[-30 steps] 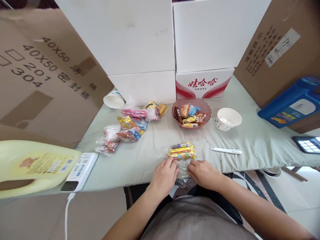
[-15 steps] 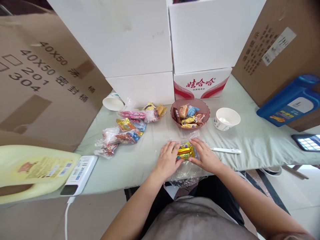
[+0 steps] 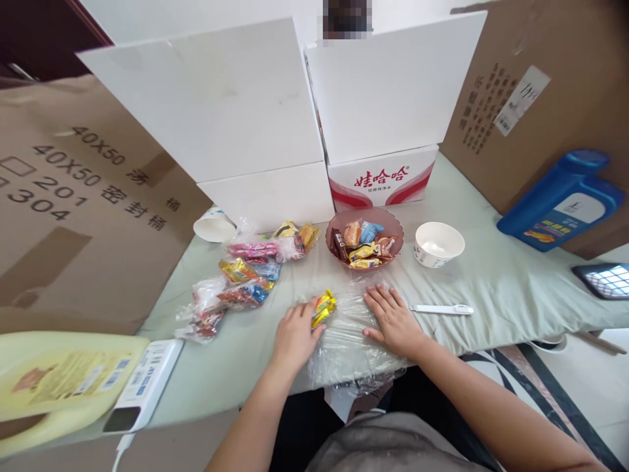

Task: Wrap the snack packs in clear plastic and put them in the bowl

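Note:
My left hand [image 3: 295, 335] is closed around a few yellow-wrapped candies [image 3: 324, 307], its fingers partly hiding them. Clear plastic film [image 3: 344, 351] lies spread over the tabletop, hanging over the front edge. My right hand [image 3: 394, 321] rests palm down on the film's right side with its fingers spread, holding nothing. Just right of it is a white slim-handled tool [image 3: 442, 309], perhaps a cutter. Behind the hands stands a pinkish translucent bowl [image 3: 330, 252] with assorted wrapped candies in it. Several plastic-wrapped candy bundles [image 3: 246, 294] lie to the left.
A white paper bowl [image 3: 439, 246] stands right of the candy bowl; another paper cup [image 3: 215, 226] lies tipped at left. White boxes [image 3: 383, 187] line the back, with cardboard cartons [image 3: 93, 216] at the sides. A yellow jug [image 3: 63, 380], power strip [image 3: 147, 380], blue bottle [image 3: 560, 203] and phone [image 3: 602, 280] flank the table.
My left hand has moved left with the yellow candies, away from the middle of the film. My right hand now lies flat on the film. The view has tilted up slightly.

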Demonstrator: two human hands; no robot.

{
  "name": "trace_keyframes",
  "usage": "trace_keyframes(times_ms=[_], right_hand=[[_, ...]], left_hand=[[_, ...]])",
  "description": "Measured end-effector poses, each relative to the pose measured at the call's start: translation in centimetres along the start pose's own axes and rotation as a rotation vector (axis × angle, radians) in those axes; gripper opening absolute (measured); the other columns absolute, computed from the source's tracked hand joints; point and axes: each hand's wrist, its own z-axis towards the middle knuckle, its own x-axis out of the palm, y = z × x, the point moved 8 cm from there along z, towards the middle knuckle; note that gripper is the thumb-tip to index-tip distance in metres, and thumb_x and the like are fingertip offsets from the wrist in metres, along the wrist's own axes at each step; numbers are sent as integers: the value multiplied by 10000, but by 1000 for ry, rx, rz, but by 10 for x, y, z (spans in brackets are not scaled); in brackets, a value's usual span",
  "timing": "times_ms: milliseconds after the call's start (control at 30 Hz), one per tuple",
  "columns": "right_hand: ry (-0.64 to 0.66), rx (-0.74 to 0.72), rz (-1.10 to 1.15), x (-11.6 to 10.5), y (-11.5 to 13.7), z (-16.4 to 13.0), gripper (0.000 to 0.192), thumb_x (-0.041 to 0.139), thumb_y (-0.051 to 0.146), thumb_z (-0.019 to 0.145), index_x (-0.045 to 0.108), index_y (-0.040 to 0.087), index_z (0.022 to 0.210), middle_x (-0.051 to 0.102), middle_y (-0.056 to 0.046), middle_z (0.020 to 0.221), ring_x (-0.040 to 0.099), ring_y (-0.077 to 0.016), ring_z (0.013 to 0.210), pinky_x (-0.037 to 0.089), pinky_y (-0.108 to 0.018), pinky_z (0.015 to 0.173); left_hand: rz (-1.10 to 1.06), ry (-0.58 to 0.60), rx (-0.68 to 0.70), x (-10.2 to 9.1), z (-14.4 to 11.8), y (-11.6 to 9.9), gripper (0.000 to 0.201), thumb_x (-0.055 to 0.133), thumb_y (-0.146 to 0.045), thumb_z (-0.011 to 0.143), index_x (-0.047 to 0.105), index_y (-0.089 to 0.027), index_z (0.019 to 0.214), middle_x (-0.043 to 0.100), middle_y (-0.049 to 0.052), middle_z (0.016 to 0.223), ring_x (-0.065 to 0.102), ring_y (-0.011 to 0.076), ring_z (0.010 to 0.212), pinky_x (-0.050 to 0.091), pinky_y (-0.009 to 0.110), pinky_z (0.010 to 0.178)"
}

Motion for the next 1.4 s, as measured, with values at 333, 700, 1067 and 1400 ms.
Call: trace_keyframes(times_ms=[333,700,1067,1400], right_hand=[[1,18,61,0,-3,1,678,439,596,910,450,138,1411,361,-140,1512,265,-308,1414,186,-513,1150],[-24,13,72,-1,-2,-1,624,482,521,910,456,140,1404,394,-135,1493,279,-305,1407,185,-511,1155],[20,42,14,4,-3,0,636,434,533,923,418,161,1438,318,-99,1540,217,-287,1433,149,-479,1163],[34,171,15,-8,-14,-2,536,485,450,917,508,144,1357,416,-136,1477,283,-317,1402,264,-504,1112]], left_hand=[[-410,-187,-374,-56,56,36,551,742,-330,691,570,-244,1208,723,38,980,695,224,828,532,322,731],[-504,-220,270,-54,123,-114,475,616,-369,845,530,-141,1253,572,148,1260,500,276,1218,403,453,1045],[-2,-30,-53,9,51,8,325,567,-286,867,609,-164,1165,557,168,1277,494,340,1195,422,516,987],[-444,221,441,-26,-75,-30,496,711,-506,746,603,-214,1133,636,93,1146,550,274,1138,463,453,985]])
